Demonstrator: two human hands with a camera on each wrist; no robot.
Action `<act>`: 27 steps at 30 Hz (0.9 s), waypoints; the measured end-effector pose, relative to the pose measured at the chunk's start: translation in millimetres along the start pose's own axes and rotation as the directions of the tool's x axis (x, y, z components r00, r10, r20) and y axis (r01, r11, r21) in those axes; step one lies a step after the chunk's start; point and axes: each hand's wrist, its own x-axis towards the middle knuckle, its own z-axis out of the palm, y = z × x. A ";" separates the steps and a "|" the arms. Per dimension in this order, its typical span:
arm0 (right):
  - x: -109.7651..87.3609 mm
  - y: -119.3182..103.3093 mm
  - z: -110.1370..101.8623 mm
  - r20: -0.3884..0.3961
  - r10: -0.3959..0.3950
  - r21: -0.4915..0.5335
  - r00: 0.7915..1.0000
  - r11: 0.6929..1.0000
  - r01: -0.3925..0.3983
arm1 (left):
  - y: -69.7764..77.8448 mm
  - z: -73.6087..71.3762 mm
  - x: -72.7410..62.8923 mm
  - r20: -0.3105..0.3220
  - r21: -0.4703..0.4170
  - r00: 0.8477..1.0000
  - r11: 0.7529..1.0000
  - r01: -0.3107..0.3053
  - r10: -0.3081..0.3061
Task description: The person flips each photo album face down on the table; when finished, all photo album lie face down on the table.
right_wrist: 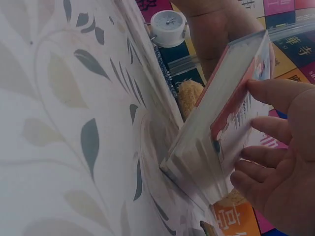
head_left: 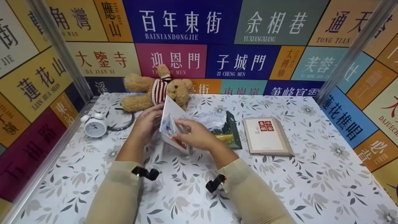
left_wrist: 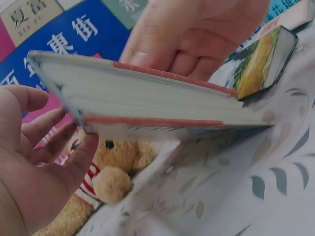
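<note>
A hardcover book [head_left: 169,132] with a pale illustrated cover and red-brown part stands upright and tilted between both hands. Its pages [left_wrist: 147,98] face down toward the left wrist camera, the covers slightly spread. My left hand [head_left: 149,119] is at the spine side, thumb at the spine's corner and fingers behind it. On the opposite cover my right hand [head_left: 197,133] rests its fingertips, fairly straight and spread, as the right wrist view shows. Just past the right hand lies a thick book [head_left: 231,129] with a painted landscape cover.
A teddy bear [head_left: 160,91] in a striped shirt lies against the back wall. To the left are a white alarm clock [head_left: 94,126] and a dark braided loop [head_left: 122,126]. Rightward lies a cream booklet with red seal print [head_left: 262,137] on a brown backing. Flowered cloth [head_left: 174,199] covers the table.
</note>
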 end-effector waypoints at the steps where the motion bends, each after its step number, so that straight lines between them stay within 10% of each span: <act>1: -0.2 -1.9 0.1 -0.015 -0.002 0.048 1.000 0.999 0.003 | 0.9 2.3 -1.1 0.019 0.006 1.000 1.000 -0.017 0.017; 11: -8.0 -24.8 -4.0 -0.104 -0.023 0.417 0.994 0.907 0.065 | 7.0 23.1 -8.1 0.090 0.113 0.989 0.986 -0.126 0.116; 21: -8.0 -21.9 -10.1 -0.074 0.051 0.436 0.996 0.900 -0.014 | 5.3 23.2 -6.1 0.046 0.268 0.997 0.960 -0.076 0.066; 27: -6.8 -19.0 -9.5 -0.063 0.090 0.460 0.994 0.886 -0.051 | 0.4 17.5 -2.6 0.050 0.211 0.999 0.978 0.002 -0.013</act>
